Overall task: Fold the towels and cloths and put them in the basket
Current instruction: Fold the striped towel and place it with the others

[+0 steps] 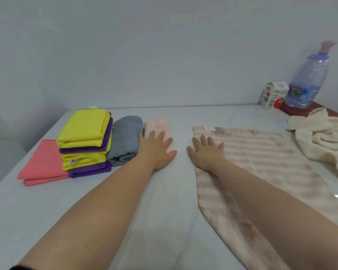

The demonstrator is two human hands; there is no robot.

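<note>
left grip (157, 151) splayed flat on pink towel (158, 123) | right grip (207, 154) splayed flat on striped towel (261, 152) | both hold nothing | we should smooth creases, then fold

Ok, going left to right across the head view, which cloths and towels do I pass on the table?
Coral folded cloth, yellow and purple stack, grey towel, pale pink towel, striped towel, cream towel.

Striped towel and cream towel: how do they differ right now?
The striped towel lies spread flat; the cream towel sits crumpled. The striped towel has pink bands; the cream towel looks plain. The right hand rests on the striped towel, not the cream towel. Both are unfolded.
</note>
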